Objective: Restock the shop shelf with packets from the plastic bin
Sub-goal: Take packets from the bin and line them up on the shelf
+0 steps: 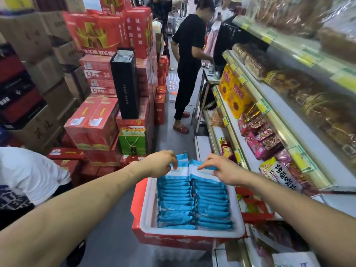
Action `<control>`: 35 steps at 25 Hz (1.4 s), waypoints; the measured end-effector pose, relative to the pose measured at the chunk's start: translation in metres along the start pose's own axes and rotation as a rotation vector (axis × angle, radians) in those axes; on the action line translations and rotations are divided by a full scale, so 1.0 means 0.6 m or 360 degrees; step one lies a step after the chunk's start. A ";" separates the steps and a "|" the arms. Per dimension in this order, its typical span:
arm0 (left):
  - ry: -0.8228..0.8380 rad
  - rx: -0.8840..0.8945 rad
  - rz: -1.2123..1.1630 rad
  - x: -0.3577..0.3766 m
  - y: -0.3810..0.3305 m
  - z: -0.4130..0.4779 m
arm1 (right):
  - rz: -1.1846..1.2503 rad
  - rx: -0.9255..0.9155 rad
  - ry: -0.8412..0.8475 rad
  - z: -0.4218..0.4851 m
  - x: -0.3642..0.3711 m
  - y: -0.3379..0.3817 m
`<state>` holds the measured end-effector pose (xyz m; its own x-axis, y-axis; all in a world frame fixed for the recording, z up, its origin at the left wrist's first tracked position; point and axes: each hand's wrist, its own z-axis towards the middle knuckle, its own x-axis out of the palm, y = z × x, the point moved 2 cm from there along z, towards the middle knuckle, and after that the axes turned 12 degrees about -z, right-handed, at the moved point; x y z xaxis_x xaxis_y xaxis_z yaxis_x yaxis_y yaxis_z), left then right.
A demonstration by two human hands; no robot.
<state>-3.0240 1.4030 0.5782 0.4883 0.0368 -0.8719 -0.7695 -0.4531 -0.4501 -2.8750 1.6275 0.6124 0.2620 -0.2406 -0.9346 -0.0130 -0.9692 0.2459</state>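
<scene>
Fingertips [174, 167] of left hand [161, 164] and right hand [221, 170] pinch blue packets [192, 201].

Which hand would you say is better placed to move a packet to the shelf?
Probably the right: the right hand pinches a blue packet, and the shelf stands on that side; the left hand would reach across the bin.

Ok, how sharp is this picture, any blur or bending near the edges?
Head view: blue packets, left hand and right hand fairly sharp; top-right shelf goods smeared by blur; wide-angle lens bows the shelf rails and stretches the forearms; light even.
</scene>
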 end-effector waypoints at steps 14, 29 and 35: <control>0.0211 0.0294 0.0013 -0.074 -0.045 0.057 | 0.0135 0.0219 -0.0019 -0.160 -0.211 -0.041; -0.0116 0.1214 -0.0825 -0.490 -0.655 0.187 | -0.0511 0.0523 -0.0676 -0.582 -0.643 -0.122; -0.0061 0.1592 -0.0628 -0.450 -0.930 0.232 | -0.0439 0.0980 -0.0917 -0.895 -0.621 -0.148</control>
<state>-2.7838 1.7701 1.0380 0.7761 0.0567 -0.6280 -0.5562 0.5307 -0.6395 -2.4531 1.8311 1.0771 -0.1921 0.1776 -0.9652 -0.5819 -0.8126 -0.0337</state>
